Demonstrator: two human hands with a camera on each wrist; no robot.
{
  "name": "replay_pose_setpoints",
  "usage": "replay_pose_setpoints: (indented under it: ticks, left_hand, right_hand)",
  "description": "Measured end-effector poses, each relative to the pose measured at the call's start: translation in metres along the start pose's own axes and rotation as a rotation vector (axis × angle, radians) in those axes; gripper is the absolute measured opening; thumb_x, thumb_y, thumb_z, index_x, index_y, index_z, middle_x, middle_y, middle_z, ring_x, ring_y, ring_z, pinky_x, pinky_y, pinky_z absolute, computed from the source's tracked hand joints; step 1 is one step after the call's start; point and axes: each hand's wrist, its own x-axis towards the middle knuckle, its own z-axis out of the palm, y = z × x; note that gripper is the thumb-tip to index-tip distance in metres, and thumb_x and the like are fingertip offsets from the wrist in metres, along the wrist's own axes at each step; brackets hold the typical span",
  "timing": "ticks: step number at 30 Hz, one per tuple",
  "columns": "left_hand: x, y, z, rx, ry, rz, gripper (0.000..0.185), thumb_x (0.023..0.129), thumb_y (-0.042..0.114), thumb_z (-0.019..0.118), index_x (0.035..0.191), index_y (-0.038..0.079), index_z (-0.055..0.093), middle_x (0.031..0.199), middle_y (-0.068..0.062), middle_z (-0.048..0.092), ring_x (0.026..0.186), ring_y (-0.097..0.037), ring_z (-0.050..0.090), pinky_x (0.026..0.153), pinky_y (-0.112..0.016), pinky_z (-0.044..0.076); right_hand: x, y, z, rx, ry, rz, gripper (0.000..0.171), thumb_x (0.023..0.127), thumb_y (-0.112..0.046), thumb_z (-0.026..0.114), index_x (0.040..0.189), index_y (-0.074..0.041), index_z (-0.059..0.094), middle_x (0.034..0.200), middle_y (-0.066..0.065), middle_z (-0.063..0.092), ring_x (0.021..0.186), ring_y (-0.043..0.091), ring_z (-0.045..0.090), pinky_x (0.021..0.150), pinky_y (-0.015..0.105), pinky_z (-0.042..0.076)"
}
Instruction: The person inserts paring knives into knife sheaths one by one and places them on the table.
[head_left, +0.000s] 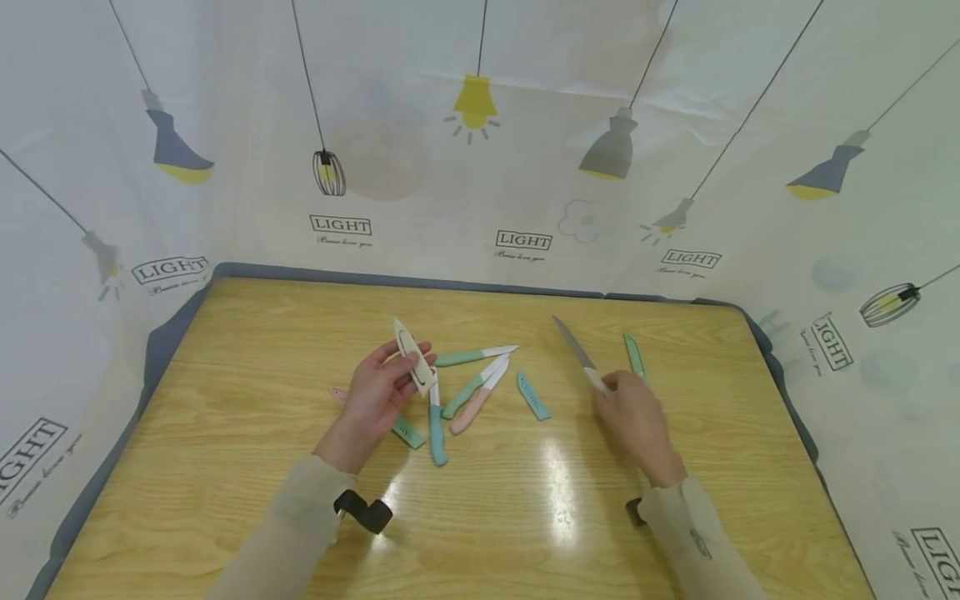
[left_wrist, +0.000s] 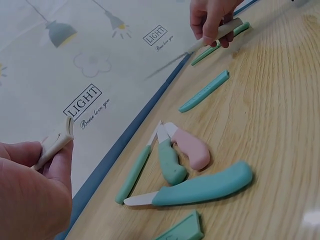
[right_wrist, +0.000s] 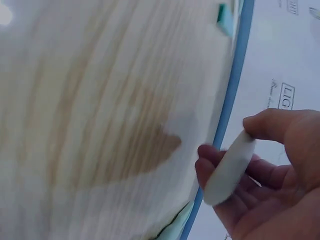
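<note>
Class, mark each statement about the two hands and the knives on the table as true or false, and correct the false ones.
1. The left hand holds a cream blade sheath. True.
2. The right hand holds a pink-handled knife. False: it grips a bare-bladed knife with a pale cream handle; the pink-handled knife lies on the wooden table.
3. A teal sheath lies alone on the table between the two hands. True.
4. All the knives on the table are sheathed. False: the knives lying near the left hand show white blades.
5. The two hands touch each other. False: they are apart.
</note>
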Motion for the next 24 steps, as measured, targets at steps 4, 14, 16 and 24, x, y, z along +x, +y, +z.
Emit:
replay_pose_setpoints:
  ticks: [4,14,16,24]
  left_hand:
    - [0.001,-0.001,0.002,-0.008,-0.013,0.0,0.054,0.108,0.001,0.05,0.158,-0.003,0.031,0.152,-0.026,0.049,0.116,-0.02,0.07,0.103,-0.033,0.054]
    - [0.004,-0.005,0.009,-0.02,-0.01,-0.016,0.053,0.109,0.001,0.049,0.158,-0.002,0.03,0.149,-0.024,0.053,0.118,-0.021,0.069,0.103,-0.034,0.055]
    - [0.004,-0.006,0.011,-0.032,-0.006,-0.018,0.052,0.108,0.001,0.049,0.158,-0.002,0.031,0.149,-0.024,0.053,0.118,-0.021,0.069,0.103,-0.034,0.055]
    - [0.007,-0.009,0.015,-0.044,-0.023,-0.025,0.053,0.109,0.002,0.047,0.159,-0.001,0.028,0.15,-0.025,0.052,0.122,-0.023,0.067,0.103,-0.034,0.054]
  right_hand:
    - [-0.008,-0.005,0.003,0.103,-0.007,-0.057,0.039,0.108,-0.021,0.052,0.134,0.008,0.051,0.117,0.027,0.066,0.084,0.027,0.064,0.063,0.033,0.054]
    - [-0.025,-0.023,0.01,0.279,-0.059,-0.07,0.036,0.108,-0.021,0.051,0.135,0.003,0.047,0.104,0.02,0.062,0.069,0.019,0.051,0.054,0.027,0.047]
    - [-0.028,-0.026,0.012,0.3,-0.067,-0.057,0.038,0.109,-0.026,0.053,0.135,0.001,0.048,0.106,0.019,0.063,0.073,0.019,0.053,0.059,0.027,0.049]
    - [-0.042,-0.043,0.015,0.331,-0.103,-0.068,0.04,0.11,-0.034,0.051,0.131,0.0,0.053,0.096,0.014,0.062,0.068,0.018,0.049,0.056,0.026,0.046]
